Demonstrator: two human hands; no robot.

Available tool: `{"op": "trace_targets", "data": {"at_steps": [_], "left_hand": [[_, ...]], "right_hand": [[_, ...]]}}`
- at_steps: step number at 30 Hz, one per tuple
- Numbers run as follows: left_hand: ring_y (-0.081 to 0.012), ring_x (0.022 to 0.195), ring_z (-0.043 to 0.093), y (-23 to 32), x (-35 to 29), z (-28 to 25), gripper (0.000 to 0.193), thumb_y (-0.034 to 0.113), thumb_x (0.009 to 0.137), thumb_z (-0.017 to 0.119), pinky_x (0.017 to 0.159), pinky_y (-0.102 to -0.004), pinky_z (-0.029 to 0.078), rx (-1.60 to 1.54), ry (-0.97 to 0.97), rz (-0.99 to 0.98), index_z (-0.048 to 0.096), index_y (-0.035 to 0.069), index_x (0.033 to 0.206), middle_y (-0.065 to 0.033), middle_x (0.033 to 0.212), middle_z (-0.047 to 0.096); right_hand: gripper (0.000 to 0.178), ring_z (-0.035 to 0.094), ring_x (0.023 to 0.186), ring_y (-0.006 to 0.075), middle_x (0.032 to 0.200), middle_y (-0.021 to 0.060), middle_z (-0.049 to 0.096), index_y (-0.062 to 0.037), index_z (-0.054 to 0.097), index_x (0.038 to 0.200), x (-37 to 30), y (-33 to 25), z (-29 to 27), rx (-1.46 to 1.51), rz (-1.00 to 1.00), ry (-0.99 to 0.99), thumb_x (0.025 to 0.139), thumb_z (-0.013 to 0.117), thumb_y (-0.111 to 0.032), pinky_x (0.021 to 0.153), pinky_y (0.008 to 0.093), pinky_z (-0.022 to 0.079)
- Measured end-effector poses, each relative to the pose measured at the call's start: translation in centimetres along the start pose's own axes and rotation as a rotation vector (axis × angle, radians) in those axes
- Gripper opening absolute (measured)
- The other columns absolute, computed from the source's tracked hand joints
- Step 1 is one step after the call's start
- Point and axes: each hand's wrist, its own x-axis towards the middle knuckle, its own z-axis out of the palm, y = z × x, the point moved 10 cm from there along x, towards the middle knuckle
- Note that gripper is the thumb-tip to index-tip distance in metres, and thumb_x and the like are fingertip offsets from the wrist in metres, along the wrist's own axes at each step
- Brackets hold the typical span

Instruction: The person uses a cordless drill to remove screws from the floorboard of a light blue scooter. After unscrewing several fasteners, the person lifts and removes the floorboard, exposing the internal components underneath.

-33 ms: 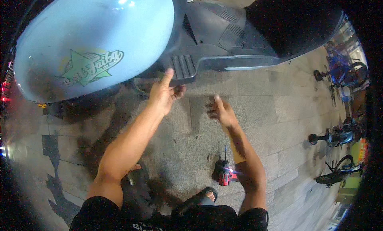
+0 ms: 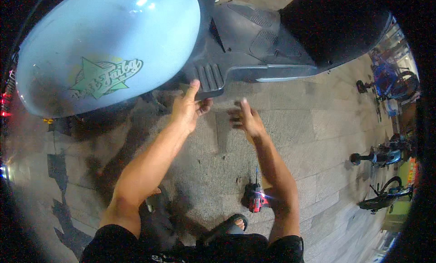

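A scooter with a glossy light-blue side panel (image 2: 136, 31) and a dark plastic footboard (image 2: 245, 54) stretches across the far side. At its lower edge, a ribbed black footrest piece (image 2: 210, 79) sticks out toward me. My left hand (image 2: 187, 106) holds that piece by its near left corner, thumb on top and fingers curled below. To the right of it and apart from the scooter, my right hand (image 2: 245, 120) hovers over the pavement with fingers spread, slightly blurred; I see nothing in it. A red and black power drill (image 2: 255, 200) with a long bit and lit lamp is beside my right forearm.
Grey paving slabs (image 2: 313, 149) cover the ground. My sandalled foot (image 2: 238, 223) is just left of the drill. Along the right edge stand a blue bicycle (image 2: 388, 79), a scooter (image 2: 381, 157) and another bicycle (image 2: 386, 197). The black seat (image 2: 336, 26) overhangs at upper right.
My right hand has shifted slightly up and left, closer to the footrest piece. My left hand keeps its place at the footrest piece.
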Motion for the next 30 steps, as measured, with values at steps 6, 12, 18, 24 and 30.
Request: {"op": "trace_targets", "data": {"at_steps": [6, 12, 18, 24, 30], "left_hand": [[-0.0217, 0.072, 0.063, 0.5, -0.7, -1.2, 0.043, 0.045, 0.083, 0.068, 0.060, -0.0350, 0.049, -0.024, 0.133, 0.027, 0.059, 0.007, 0.102, -0.0080, 0.091, 0.065], [-0.0226, 0.075, 0.062, -0.2, 0.1, -2.8, 0.041, 0.042, 0.083, 0.068, 0.061, -0.0373, 0.050, 0.045, 0.172, -0.014, 0.060, 0.008, 0.104, -0.0064, 0.091, 0.065], [-0.0219, 0.075, 0.063, 1.1, -1.5, -0.3, 0.040, 0.038, 0.084, 0.068, 0.062, -0.0370, 0.052, 0.001, 0.175, -0.082, 0.059, 0.006, 0.105, -0.0055, 0.092, 0.064], [-0.0216, 0.072, 0.065, -0.4, -0.6, -2.6, 0.043, 0.039, 0.083, 0.069, 0.059, -0.0351, 0.053, 0.056, 0.097, 0.011, 0.058, 0.004, 0.105, -0.0069, 0.092, 0.065], [-0.0232, 0.091, 0.062, -1.4, 1.5, -3.2, 0.054, 0.041, 0.080, 0.072, 0.073, -0.0387, 0.052, -0.125, 0.095, -0.150, 0.054, 0.005, 0.116, -0.0079, 0.109, 0.062]], "right_hand": [[0.079, 0.062, 0.095, 0.0280, 0.110, 0.0219, 0.062, 0.0117, 0.053, 0.120, 1.5, -11.8, 11.2, 0.095, -0.038, 0.118, 0.083, 0.059, -0.058, 0.078, 0.0391, 0.049], [0.084, 0.058, 0.102, 0.0297, 0.116, 0.0270, 0.056, 0.0198, 0.047, 0.119, -1.3, -13.4, 11.3, -0.042, -0.080, 0.283, 0.084, 0.060, -0.056, 0.088, 0.0376, 0.046], [0.072, 0.060, 0.101, 0.0308, 0.107, 0.0258, 0.063, 0.0132, 0.058, 0.109, -1.4, -12.5, 10.2, -0.097, -0.074, 0.344, 0.085, 0.058, -0.055, 0.089, 0.0372, 0.045], [0.078, 0.059, 0.095, 0.0296, 0.104, 0.0216, 0.060, 0.0113, 0.055, 0.112, 0.1, -10.6, 10.0, 0.094, 0.004, 0.194, 0.083, 0.058, -0.061, 0.084, 0.0396, 0.048], [0.082, 0.055, 0.087, 0.0255, 0.114, 0.0171, 0.054, 0.0046, 0.047, 0.123, 3.5, -12.9, 2.7, 0.471, -0.098, 0.457, 0.080, 0.062, -0.063, 0.074, 0.0364, 0.051]]}}
